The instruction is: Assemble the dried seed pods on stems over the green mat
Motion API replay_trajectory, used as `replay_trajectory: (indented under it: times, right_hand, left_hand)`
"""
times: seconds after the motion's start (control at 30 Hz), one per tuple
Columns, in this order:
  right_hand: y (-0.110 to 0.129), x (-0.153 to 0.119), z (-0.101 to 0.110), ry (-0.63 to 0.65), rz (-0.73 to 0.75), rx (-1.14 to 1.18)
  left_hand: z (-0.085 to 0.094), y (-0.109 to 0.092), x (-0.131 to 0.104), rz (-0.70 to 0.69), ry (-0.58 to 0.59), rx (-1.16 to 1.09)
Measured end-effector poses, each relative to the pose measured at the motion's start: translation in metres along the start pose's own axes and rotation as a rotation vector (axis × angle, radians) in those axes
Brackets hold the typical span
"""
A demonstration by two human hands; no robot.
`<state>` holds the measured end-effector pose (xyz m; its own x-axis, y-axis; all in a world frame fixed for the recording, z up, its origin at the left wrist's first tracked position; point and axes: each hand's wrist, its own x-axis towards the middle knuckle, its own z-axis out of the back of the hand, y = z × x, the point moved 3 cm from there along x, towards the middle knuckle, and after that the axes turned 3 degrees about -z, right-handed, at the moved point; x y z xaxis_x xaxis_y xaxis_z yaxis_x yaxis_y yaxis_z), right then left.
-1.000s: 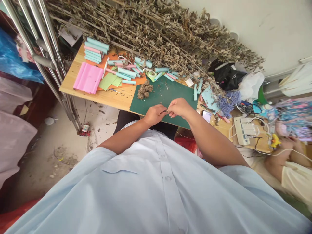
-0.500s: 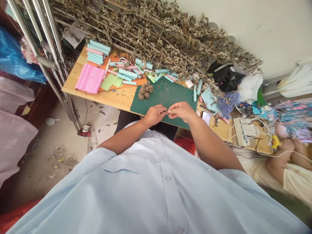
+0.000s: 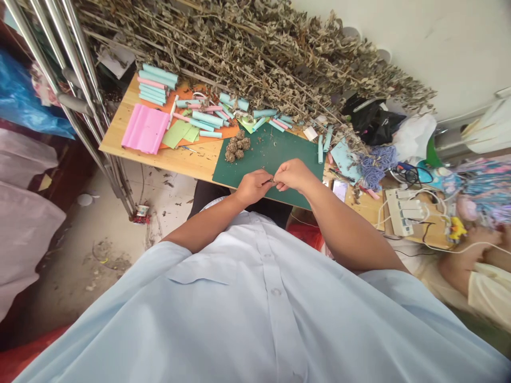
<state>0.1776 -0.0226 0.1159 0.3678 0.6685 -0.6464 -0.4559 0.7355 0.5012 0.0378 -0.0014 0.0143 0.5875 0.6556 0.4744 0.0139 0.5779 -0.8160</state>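
My left hand point(image 3: 254, 187) and my right hand point(image 3: 293, 175) meet fingertip to fingertip over the front edge of a green cutting mat point(image 3: 279, 151). Both are closed in a pinch on something small and dark between them, too small to make out. Just beyond my left hand, a little heap of brown, crumbly balls point(image 3: 237, 147) rests on the mat. Dark crumbs are scattered on the mat around it.
Dried leafy stalks point(image 3: 259, 58) lie along the back. Left are blue paper rolls point(image 3: 159, 77), a pink corrugated sheet point(image 3: 146, 128) and green paper point(image 3: 176, 133). Right are a phone point(image 3: 339, 190), blue yarn point(image 3: 377, 166) and a power strip point(image 3: 399, 211); another person's arm point(image 3: 459, 258) is beyond.
My right hand has turned and risen slightly at the wrist, its fingers curling more over the pinch. My left hand stays nearly still. The other person's hands at the right have shifted.
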Motion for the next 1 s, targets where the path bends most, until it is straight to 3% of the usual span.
replay_trajectory:
  times: [0.17, 0.7, 1.0]
  right_hand:
    - [0.003, -0.002, 0.0, 0.003, 0.002, -0.013]
    - [-0.014, -0.01, 0.007, 0.102, -0.01, 0.272]
    - [-0.017, -0.007, 0.005, 0.094, 0.0, 0.263]
  left_hand:
    - [0.001, -0.001, 0.001, 0.002, -0.005, -0.001]
    - [0.002, 0.001, 0.001, 0.003, -0.013, 0.007]
    - [0.003, -0.002, 0.001, 0.001, 0.006, 0.019]
